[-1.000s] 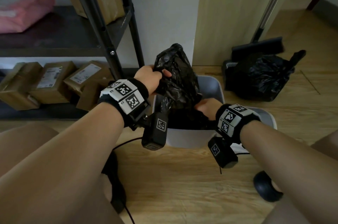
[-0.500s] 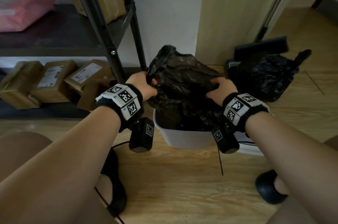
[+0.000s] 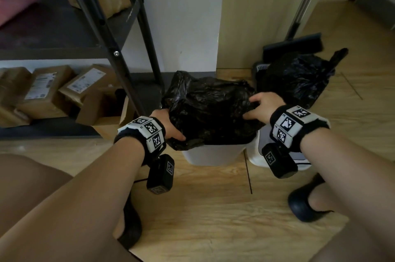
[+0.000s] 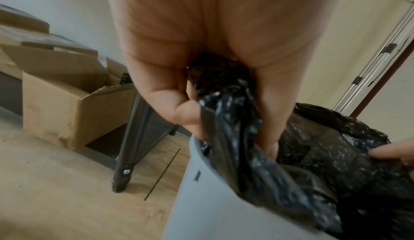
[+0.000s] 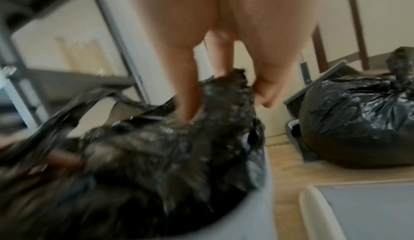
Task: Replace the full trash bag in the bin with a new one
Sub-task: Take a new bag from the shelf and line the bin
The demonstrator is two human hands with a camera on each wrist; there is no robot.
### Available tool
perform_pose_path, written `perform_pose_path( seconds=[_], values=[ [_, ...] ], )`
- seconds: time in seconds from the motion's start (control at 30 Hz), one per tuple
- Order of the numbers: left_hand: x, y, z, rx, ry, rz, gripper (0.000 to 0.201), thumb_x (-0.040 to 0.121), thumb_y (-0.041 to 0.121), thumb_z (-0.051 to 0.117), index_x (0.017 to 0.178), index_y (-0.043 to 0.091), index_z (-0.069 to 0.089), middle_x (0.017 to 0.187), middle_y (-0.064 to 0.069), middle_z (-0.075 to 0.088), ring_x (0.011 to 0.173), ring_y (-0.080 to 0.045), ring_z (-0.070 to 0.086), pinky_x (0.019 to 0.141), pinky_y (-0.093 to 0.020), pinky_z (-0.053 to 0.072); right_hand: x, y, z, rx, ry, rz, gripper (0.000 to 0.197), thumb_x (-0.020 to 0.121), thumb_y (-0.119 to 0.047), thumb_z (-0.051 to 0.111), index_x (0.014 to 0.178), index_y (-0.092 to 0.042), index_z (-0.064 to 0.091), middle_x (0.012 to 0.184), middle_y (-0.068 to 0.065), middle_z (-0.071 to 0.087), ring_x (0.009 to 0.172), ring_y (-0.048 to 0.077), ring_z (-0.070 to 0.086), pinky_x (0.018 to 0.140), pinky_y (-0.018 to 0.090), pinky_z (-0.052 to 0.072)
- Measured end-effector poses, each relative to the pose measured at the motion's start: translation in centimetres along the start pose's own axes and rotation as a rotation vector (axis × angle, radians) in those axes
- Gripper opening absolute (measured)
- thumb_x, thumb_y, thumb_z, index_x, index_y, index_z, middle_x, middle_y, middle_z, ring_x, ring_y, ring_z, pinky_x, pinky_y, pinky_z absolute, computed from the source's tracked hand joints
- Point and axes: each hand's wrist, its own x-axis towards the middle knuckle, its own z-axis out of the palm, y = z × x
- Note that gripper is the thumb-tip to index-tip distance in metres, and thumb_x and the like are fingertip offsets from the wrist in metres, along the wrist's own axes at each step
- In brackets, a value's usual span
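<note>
Black crinkled plastic bag (image 3: 210, 110), bunched in my left hand (image 3: 168, 126) and pinched by my right hand (image 3: 261, 108), could tear over the grey plastic bin (image 3: 213, 156) rim if overstretched.

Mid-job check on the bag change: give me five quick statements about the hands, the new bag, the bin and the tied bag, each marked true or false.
1. The left hand grips a bunch of the new bag. True.
2. The right hand hangs clear of the bag. False: it pinches the bag's right edge.
3. The tied full bag sits inside the bin. False: it lies on the floor to the right, against the broom.
4. The new bag is spread over the bin's opening. True.
5. The bin lid is shut on the bin. False: it lies on the floor to the bin's right.
</note>
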Motion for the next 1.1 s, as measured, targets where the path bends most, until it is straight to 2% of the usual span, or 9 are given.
perform_pose_path(
  seconds=[0.13, 0.23, 0.37, 0.47, 0.53, 0.7, 0.93, 1.03, 1.1],
  values=[
    [0.2, -0.5, 1.0, -0.004, -0.013, -0.013, 0.085, 0.063, 0.03, 0.085, 0.136, 0.009, 0.047, 0.131, -0.01, 0.058, 0.12, -0.028, 0.056, 0.102, -0.037, 0.047, -1.3, 0.2, 0.9, -0.139, -0.227, -0.018, 0.096, 0.069, -0.025, 0.081, 0.148, -0.022, 0.027, 0.143, 0.01, 0.046, 0.125, 0.03, 0.051, 0.092, 0.033, 0.048],
    [0.3, -0.7, 1.0, -0.016, 0.01, -0.025, 0.083, 0.064, 0.031, 0.085, 0.135, 0.009, 0.047, 0.129, -0.011, 0.059, 0.118, -0.029, 0.057, 0.1, -0.035, 0.048, -1.7, 0.5, 0.4, -0.155, -0.288, 0.028, 0.096, 0.076, -0.01, 0.073, 0.15, -0.034, 0.017, 0.144, 0.009, 0.044, 0.115, 0.031, 0.058, 0.059, 0.028, 0.053],
    [0.3, -0.6, 1.0, -0.041, 0.052, -0.031, 0.087, 0.061, 0.033, 0.086, 0.135, 0.009, 0.046, 0.13, -0.011, 0.058, 0.118, -0.029, 0.057, 0.101, -0.038, 0.048, -1.7, 1.2, -0.6, 0.112, 0.07, 0.036, 0.058, 0.085, 0.008, 0.047, 0.133, -0.024, 0.055, 0.138, 0.006, 0.053, 0.122, 0.028, 0.054, 0.096, 0.033, 0.051],
    [0.3, -0.3, 1.1, -0.071, 0.052, -0.037, 0.094, 0.058, 0.033, 0.087, 0.137, 0.01, 0.043, 0.131, -0.012, 0.056, 0.117, -0.031, 0.058, 0.098, -0.042, 0.051, -1.1, 0.9, -1.0, 0.321, 0.118, 0.145, 0.039, 0.09, 0.006, 0.043, 0.106, -0.014, 0.072, 0.122, 0.004, 0.063, 0.115, 0.029, 0.057, 0.101, 0.037, 0.047],
    [0.2, -0.1, 1.2, -0.102, 0.038, -0.031, 0.095, 0.056, 0.032, 0.088, 0.137, 0.011, 0.043, 0.13, -0.012, 0.056, 0.113, -0.033, 0.06, 0.094, -0.045, 0.053, -1.0, 0.6, -1.0, 0.363, 0.119, 0.225, 0.024, 0.093, -0.007, 0.051, 0.107, -0.004, 0.07, 0.124, 0.016, 0.063, 0.116, 0.034, 0.056, 0.101, 0.039, 0.045],
    [0.1, 0.4, 1.6, -0.157, 0.015, -0.012, 0.092, 0.058, 0.029, 0.088, 0.137, 0.012, 0.043, 0.127, -0.013, 0.057, 0.114, -0.033, 0.06, 0.097, -0.046, 0.052, -1.7, 1.0, 0.2, 0.326, 0.191, 0.209, 0.077, 0.074, -0.029, 0.078, 0.135, 0.003, 0.041, 0.141, 0.017, 0.033, 0.124, 0.032, 0.046, 0.106, 0.035, 0.041],
    [0.0, 0.6, 1.6, -0.214, 0.039, -0.009, 0.093, 0.058, 0.027, 0.088, 0.137, 0.012, 0.042, 0.131, -0.013, 0.055, 0.116, -0.032, 0.057, 0.096, -0.046, 0.052, -1.4, 1.6, 0.2, 0.329, 0.067, 0.259, 0.057, 0.082, 0.0, 0.062, 0.136, 0.0, 0.046, 0.137, 0.017, 0.05, 0.125, 0.035, 0.05, 0.1, 0.041, 0.047],
    [-0.1, 0.6, 1.6, -0.243, 0.03, -0.027, 0.087, 0.062, 0.023, 0.086, 0.136, 0.011, 0.042, 0.127, -0.013, 0.056, 0.108, -0.033, 0.062, 0.085, -0.043, 0.057, -1.7, 1.5, 0.2, 0.357, 0.083, 0.286, 0.037, 0.078, -0.022, 0.067, 0.104, 0.006, 0.066, 0.103, 0.019, 0.069, 0.099, 0.035, 0.065, 0.081, 0.042, 0.056],
    [-0.2, 0.7, 1.5, -0.259, 0.017, -0.037, 0.086, 0.062, 0.023, 0.087, 0.135, 0.012, 0.043, 0.125, -0.014, 0.057, 0.104, -0.033, 0.064, 0.083, -0.044, 0.058, -1.2, 1.5, 0.8, 0.48, 0.091, 0.326, 0.078, 0.055, -0.047, 0.079, 0.112, 0.003, 0.061, 0.112, 0.018, 0.065, 0.102, 0.034, 0.064, 0.086, 0.047, 0.056]
  ],
)
